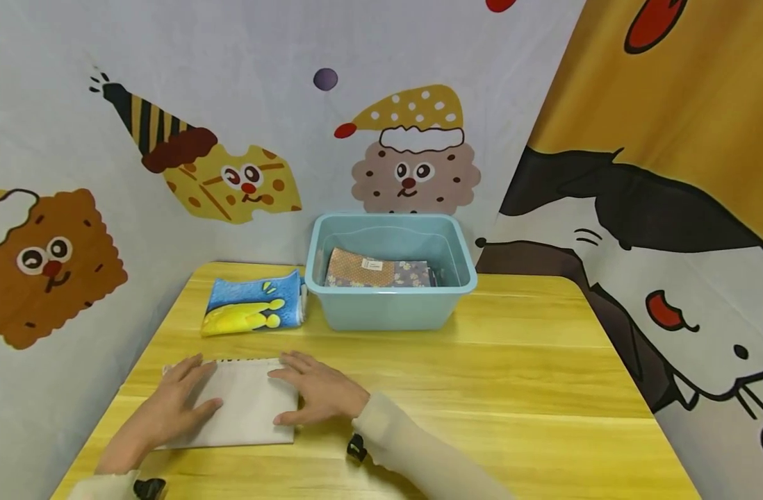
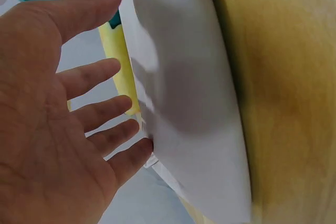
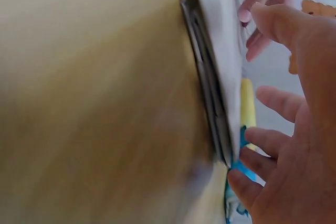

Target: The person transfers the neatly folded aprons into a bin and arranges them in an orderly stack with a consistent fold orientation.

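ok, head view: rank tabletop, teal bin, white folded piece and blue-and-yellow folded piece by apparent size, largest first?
1. Tabletop
2. Teal bin
3. White folded piece, partly covered
4. Blue-and-yellow folded piece

Apparent size only: 3 lies nearer the camera than 4, so their true order is unsure.

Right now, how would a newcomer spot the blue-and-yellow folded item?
On the table, find the pale blue bin. Just to its left lies the folded item, beyond the mostly white folded piece. Its bright blue print with a large yellow shape sets it apart from that pale neighbour.
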Tool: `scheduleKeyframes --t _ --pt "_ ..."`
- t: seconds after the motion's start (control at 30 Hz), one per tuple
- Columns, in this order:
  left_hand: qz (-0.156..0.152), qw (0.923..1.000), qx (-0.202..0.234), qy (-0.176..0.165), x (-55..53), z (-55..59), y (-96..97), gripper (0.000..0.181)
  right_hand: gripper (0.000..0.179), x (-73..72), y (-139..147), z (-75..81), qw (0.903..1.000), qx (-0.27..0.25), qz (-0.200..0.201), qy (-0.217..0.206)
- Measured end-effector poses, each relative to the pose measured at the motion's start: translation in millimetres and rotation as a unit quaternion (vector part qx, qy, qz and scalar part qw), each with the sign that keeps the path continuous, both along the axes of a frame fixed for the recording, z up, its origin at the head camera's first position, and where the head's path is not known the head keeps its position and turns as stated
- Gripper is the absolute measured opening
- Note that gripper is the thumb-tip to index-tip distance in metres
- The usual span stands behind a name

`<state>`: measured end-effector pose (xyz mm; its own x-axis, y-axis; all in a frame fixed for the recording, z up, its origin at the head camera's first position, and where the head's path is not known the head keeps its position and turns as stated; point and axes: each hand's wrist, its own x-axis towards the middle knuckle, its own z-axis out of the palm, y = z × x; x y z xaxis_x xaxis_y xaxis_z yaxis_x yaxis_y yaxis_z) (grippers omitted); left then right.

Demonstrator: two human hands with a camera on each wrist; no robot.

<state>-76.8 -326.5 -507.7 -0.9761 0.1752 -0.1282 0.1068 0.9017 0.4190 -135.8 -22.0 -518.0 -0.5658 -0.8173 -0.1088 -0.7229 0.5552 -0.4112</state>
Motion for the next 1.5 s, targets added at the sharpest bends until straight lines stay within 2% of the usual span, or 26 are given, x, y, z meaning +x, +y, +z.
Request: scheduleKeyframes --t 0.23,0.4,0.73,0.97,1.5 --pt "0.005 0.9998 -0.021 -0.002 -0.6 -1.5 2.3 0.075 0.084 6.4 -12 -4.9 0.9979 0.049 0.001 0.042" --pt "0.008 0.9996 -0.028 -0.001 -1.9 -3.0 3.1 0.074 0.087 9.0 -17 -5.2 0.9956 0.064 0.007 0.068" --pt "0.025 0.9994 -0.022 -0.008 -4.3 -3.2 8.1 0.074 0.085 10.7 -17 -3.8 0.9965 0.067 0.001 0.051" --pt "0.019 0.9998 -0.008 -0.003 -6.4 -5.0 15.1 0.072 0.085 11.4 -11 -5.4 0.9972 0.063 -0.015 0.037" --pt "0.004 0.9997 -0.004 0.023 -7.1 -8.7 30.3 0.068 0.086 13.8 5 -8.4 0.9975 0.053 -0.026 0.038"
